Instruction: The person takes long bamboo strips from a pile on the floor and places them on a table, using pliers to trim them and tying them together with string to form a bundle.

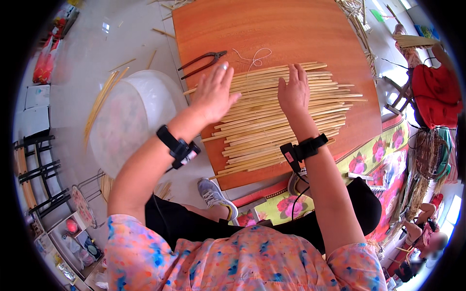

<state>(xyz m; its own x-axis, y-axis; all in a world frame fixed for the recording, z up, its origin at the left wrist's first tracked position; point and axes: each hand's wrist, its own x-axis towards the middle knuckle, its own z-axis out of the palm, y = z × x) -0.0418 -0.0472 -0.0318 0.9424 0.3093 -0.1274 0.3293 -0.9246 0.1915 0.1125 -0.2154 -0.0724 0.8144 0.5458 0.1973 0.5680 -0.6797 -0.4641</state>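
Observation:
A wide mat of pale straw-coloured sticks [272, 128] lies on the orange-brown wooden table [272, 29], the sticks side by side and running left to right with uneven ends. My left hand [213, 94] is open at the mat's far left, fingers stretched forward, thumb apart, a ring on one finger. My right hand [294, 89] is open over the mat's far middle, fingers pointing away from me. Neither hand holds anything; whether they touch the sticks I cannot tell. Beyond my left hand lie dark-handled pincers [204, 63] and a loop of white string [254, 59].
Left of the table stands a round whitish translucent cover [127, 116] with loose sticks [104, 97] beside it. A flowered cloth [359, 162] spreads at the lower right. A red-covered seat [434, 94] stands farther right. Another person [427, 242] sits at the lower right.

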